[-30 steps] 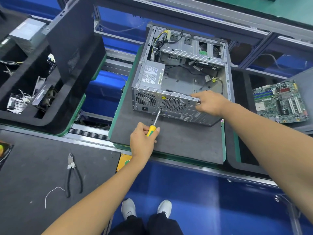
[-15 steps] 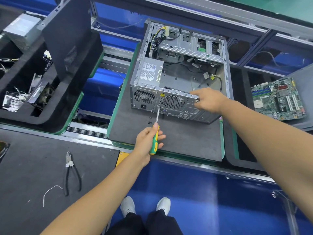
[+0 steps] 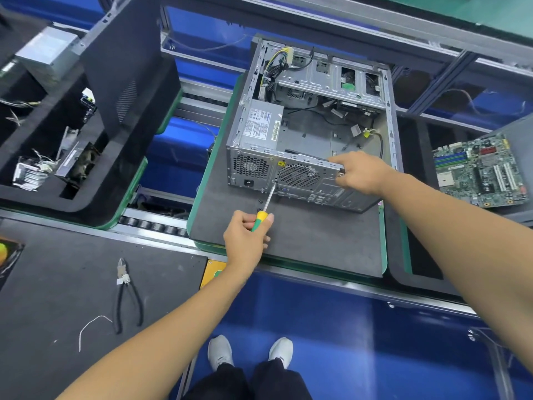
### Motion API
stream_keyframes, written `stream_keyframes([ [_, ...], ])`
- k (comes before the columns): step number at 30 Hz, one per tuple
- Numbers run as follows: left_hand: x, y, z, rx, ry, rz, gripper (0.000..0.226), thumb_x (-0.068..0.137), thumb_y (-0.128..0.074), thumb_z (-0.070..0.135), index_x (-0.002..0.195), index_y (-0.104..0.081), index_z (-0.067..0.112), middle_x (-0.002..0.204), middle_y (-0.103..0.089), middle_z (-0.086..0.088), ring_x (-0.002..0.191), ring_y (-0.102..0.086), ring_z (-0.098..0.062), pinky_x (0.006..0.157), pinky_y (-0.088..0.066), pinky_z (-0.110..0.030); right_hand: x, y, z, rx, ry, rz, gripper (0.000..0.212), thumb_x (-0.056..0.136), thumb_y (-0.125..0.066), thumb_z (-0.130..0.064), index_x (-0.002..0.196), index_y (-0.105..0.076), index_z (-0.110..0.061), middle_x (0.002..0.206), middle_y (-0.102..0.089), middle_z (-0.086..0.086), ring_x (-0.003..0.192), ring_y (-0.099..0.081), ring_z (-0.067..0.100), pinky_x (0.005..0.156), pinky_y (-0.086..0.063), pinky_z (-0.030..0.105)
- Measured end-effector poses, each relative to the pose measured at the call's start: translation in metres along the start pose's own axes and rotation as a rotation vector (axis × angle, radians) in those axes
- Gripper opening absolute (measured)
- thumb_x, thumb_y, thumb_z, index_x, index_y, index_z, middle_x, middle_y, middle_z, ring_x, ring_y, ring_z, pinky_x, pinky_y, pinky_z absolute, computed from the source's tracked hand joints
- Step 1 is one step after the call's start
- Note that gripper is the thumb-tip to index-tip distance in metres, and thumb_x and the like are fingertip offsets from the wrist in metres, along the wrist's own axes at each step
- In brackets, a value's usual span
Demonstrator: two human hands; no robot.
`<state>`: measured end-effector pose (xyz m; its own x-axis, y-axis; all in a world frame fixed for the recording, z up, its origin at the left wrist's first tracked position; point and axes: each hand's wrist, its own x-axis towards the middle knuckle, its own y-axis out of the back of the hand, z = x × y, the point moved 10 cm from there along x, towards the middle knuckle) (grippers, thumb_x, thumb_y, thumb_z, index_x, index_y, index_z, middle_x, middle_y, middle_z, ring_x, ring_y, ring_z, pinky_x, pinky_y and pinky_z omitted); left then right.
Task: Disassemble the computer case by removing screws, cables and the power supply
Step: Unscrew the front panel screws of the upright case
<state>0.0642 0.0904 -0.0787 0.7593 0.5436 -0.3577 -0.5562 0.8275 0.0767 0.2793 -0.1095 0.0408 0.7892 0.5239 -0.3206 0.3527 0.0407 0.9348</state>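
1. Bare forearms, no sleeves reaching the wrists, no watch or rings visible on left hand (image 3: 245, 241) or right hand (image 3: 360, 173).
2. Dark black trousers (image 3: 248, 382).
3. Pale grey-white lace-up sneakers (image 3: 220, 352).

You have bare grey mat (image 3: 302, 241) at lower centre of the frame before the computer case (image 3: 311, 134); small black screws (image 3: 259, 201) lie there by the screwdriver (image 3: 266, 202). At lower left, pliers (image 3: 127, 295) and a white wire scrap (image 3: 89, 327) block the pad

Head camera looks steeply down, close over the workbench (image 3: 288, 241).
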Motion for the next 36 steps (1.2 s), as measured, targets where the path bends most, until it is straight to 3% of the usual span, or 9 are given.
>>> stream_keyframes([
  [4,-0.006,-0.020,-0.023,-0.365,0.379,-0.184,0.035,0.084,-0.085,0.034,0.092,-0.059,0.013,0.078,-0.062,-0.002,0.054,-0.059,-0.010,0.052,-0.055,-0.027,0.000,0.000,0.000,-0.009,-0.002,-0.003,0.061,0.090,-0.062,-0.028,0.149,-0.048,-0.027,0.093,-0.071,0.001,0.089,-0.056,0.022,0.070,-0.039,0.033],
  [9,-0.015,-0.031,-0.018,-0.519,0.553,-0.365,0.036,0.082,-0.082,0.039,0.100,-0.066,0.013,0.078,-0.066,-0.001,0.062,-0.066,-0.009,0.065,-0.061,-0.027,0.000,-0.001,0.000,0.000,0.002,-0.008,0.059,0.090,-0.062,-0.028,0.147,-0.050,-0.030,0.087,-0.069,-0.002,0.089,-0.057,0.023,0.071,-0.039,0.033],
  [14,-0.015,-0.028,-0.013,-0.408,0.509,-0.362,0.037,0.095,-0.070,0.042,0.107,-0.069,0.007,0.088,-0.076,-0.003,0.088,-0.077,-0.013,0.065,-0.063,-0.034,-0.001,0.000,-0.001,-0.007,-0.005,-0.008,0.061,0.090,-0.062,-0.027,0.149,-0.048,-0.026,0.085,-0.067,-0.004,0.088,-0.058,0.024,0.065,-0.038,0.033],
  [16,-0.012,-0.024,-0.011,-0.244,0.469,-0.335,0.041,0.103,-0.055,0.048,0.102,-0.072,0.011,0.085,-0.074,-0.001,0.078,-0.075,-0.009,0.065,-0.061,-0.030,-0.001,-0.001,-0.002,-0.001,-0.002,-0.010,0.060,0.090,-0.062,-0.026,0.149,-0.049,-0.026,0.078,-0.064,-0.006,0.086,-0.059,0.024,0.063,-0.038,0.032],
  [19,-0.007,-0.021,-0.004,-0.084,0.368,-0.296,0.051,0.109,-0.039,0.049,0.089,-0.069,0.014,0.073,-0.063,0.000,0.053,-0.055,-0.009,0.052,-0.044,-0.023,-0.001,-0.001,-0.002,0.003,-0.001,-0.017,0.061,0.090,-0.062,-0.025,0.149,-0.048,-0.025,0.078,-0.067,-0.002,0.089,-0.060,0.026,0.062,-0.038,0.031],
  [24,-0.002,-0.015,0.013,0.041,0.141,-0.256,0.042,0.100,-0.058,0.052,0.106,-0.055,0.010,0.086,-0.059,-0.004,0.054,-0.054,-0.011,0.050,-0.047,-0.030,-0.002,0.001,-0.003,-0.002,0.005,-0.014,0.059,0.089,-0.062,-0.024,0.148,-0.050,-0.024,0.067,-0.057,-0.013,0.087,-0.057,0.026,0.057,-0.032,0.023],
  [29,0.003,0.004,0.028,0.219,-0.070,-0.093,0.037,0.088,-0.080,0.039,0.095,-0.055,0.012,0.083,-0.069,-0.006,0.055,-0.068,-0.011,0.054,-0.060,-0.042,-0.001,0.000,-0.004,-0.010,0.016,-0.013,0.057,0.090,-0.061,-0.025,0.146,-0.051,-0.024,0.068,-0.060,-0.009,0.087,-0.059,0.027,0.059,-0.036,0.031],
  [33,0.004,0.000,0.023,0.202,-0.050,-0.099,0.036,0.091,-0.075,0.042,0.094,-0.059,0.010,0.084,-0.072,-0.007,0.065,-0.075,-0.013,0.061,-0.059,-0.038,-0.001,0.002,-0.002,-0.015,0.014,-0.004,0.059,0.090,-0.061,-0.025,0.148,-0.049,-0.024,0.074,-0.060,-0.007,0.093,-0.059,0.028,0.066,-0.037,0.033],
  [36,-0.001,-0.012,0.008,0.019,0.130,-0.180,0.034,0.098,-0.067,0.044,0.094,-0.060,0.011,0.090,-0.070,-0.007,0.076,-0.078,-0.014,0.057,-0.055,-0.028,-0.001,0.002,-0.003,-0.016,0.023,0.004,0.058,0.090,-0.061,-0.025,0.147,-0.051,-0.024,0.082,-0.068,-0.003,0.096,-0.061,0.029,0.064,-0.038,0.033],
])
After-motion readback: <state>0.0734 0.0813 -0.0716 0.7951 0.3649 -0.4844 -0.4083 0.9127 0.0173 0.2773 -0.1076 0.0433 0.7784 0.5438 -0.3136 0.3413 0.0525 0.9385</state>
